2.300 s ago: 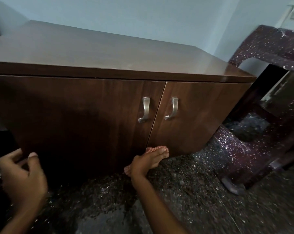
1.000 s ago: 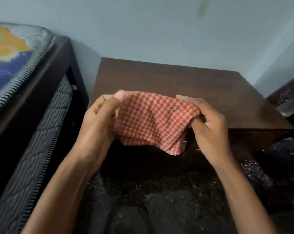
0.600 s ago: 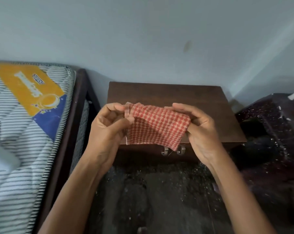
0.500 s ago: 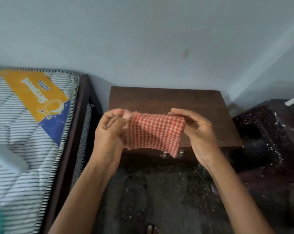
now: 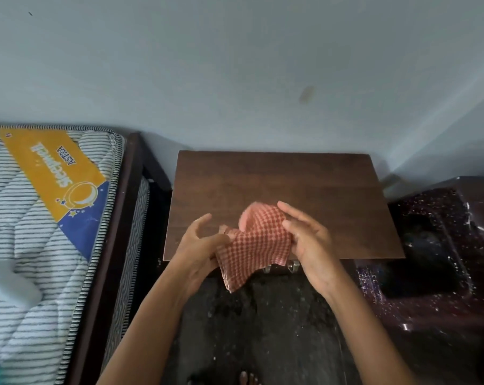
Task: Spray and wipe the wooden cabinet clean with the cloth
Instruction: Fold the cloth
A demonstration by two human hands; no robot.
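The left hand (image 5: 199, 247) and right hand (image 5: 309, 243) grasp the red checkered cloth (image 5: 253, 244) between their fingers (image 5: 288, 211). The cloth hangs crumpled above the front edge of the wooden cabinet (image 5: 304, 184), beyond the fingertips.

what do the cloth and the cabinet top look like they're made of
Cloth: soft woven fabric, probably cotton, red-and-white check, draping limp between both hands. Cabinet top: dark brown wood or wood-look laminate, matte, faint grain streaks; which one is unclear.

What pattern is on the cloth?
The cloth has a red-and-pale check, seen in the head view.
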